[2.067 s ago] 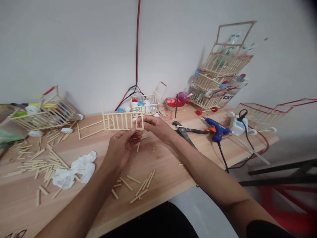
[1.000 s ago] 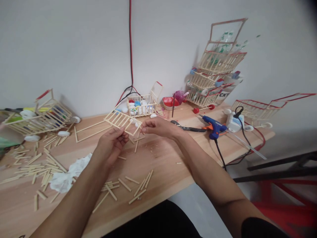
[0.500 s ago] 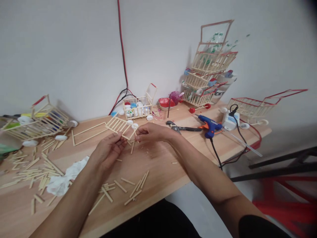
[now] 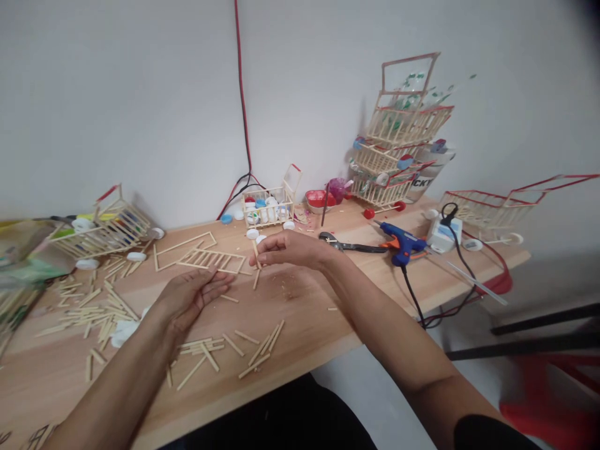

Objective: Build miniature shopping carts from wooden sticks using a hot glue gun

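Wooden slatted frame (image 4: 215,260): our left hand (image 4: 193,294) meets its near edge, whether gripping we cannot tell; our right hand (image 4: 287,249) pinches a short stick (image 4: 256,254).

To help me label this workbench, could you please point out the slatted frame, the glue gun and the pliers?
Slatted frame (image 4: 218,252): head view, on its far long rail.
Glue gun (image 4: 404,237): head view, on its blue body.
Pliers (image 4: 363,248): head view, on a black handle.

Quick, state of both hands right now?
Left hand: partly open, fingertips at the slatted frame; grip can't be told.
Right hand: closed, pinching a short stick.
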Tool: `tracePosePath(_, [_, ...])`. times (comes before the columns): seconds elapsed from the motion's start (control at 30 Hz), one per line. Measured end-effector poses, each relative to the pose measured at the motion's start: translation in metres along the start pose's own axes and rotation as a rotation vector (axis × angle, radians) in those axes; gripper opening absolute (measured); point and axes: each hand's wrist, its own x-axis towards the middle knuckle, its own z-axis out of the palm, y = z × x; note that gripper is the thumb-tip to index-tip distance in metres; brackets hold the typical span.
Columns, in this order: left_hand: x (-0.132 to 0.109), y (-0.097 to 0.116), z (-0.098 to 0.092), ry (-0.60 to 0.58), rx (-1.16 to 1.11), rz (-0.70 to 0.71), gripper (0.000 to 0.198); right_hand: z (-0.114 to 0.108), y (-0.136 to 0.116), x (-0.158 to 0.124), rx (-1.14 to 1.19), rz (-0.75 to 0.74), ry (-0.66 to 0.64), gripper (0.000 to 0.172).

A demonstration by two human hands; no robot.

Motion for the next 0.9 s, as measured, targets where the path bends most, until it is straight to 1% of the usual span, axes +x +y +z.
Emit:
tracePosePath(0.13, [-0.001,0.005,-0.004,-0.031,0.134,-0.048,0.022,0.003,-0.004,-0.001,0.028,-0.003,0.022,0.019])
tracePosePath(0.27, [0.001,0.010,-0.009,0.007,0.271,-0.025,0.017,0.003,-0.008,-0.002,0.049,0.006,0.065,0.017])
tracePosePath(0.33, [0.002,0.008,-0.011,-0.013,0.333,0.030,0.018,0.004,-0.009,-0.002,0.037,0.021,0.068,0.017])
tracePosePath(0.43, [0.003,0.003,-0.013,-0.110,0.460,0.181,0.022,0.004,-0.008,-0.002,0.020,0.056,0.080,0.018])
tracePosePath(0.5, [0.001,0.001,-0.012,-0.136,0.527,0.281,0.024,0.004,-0.007,-0.001,0.015,0.068,0.115,0.020])
tracePosePath(0.63, [-0.007,0.003,0.000,-0.113,0.630,0.406,0.027,0.001,0.000,0.001,-0.032,0.050,0.155,0.023])
tracePosePath(0.77, [-0.013,0.009,0.021,-0.131,0.542,0.426,0.023,0.003,0.005,0.004,-0.044,0.078,0.218,0.026])
tracePosePath(0.8, [-0.013,0.011,0.025,-0.125,0.549,0.436,0.022,0.004,0.005,0.004,-0.033,0.094,0.233,0.025])
tracePosePath(0.83, [-0.013,0.012,0.028,-0.111,0.584,0.462,0.023,0.005,0.004,0.005,-0.014,0.104,0.241,0.024])
tracePosePath(0.9, [-0.013,0.013,0.032,-0.065,0.731,0.567,0.030,0.007,0.002,0.005,0.045,0.119,0.234,0.022])
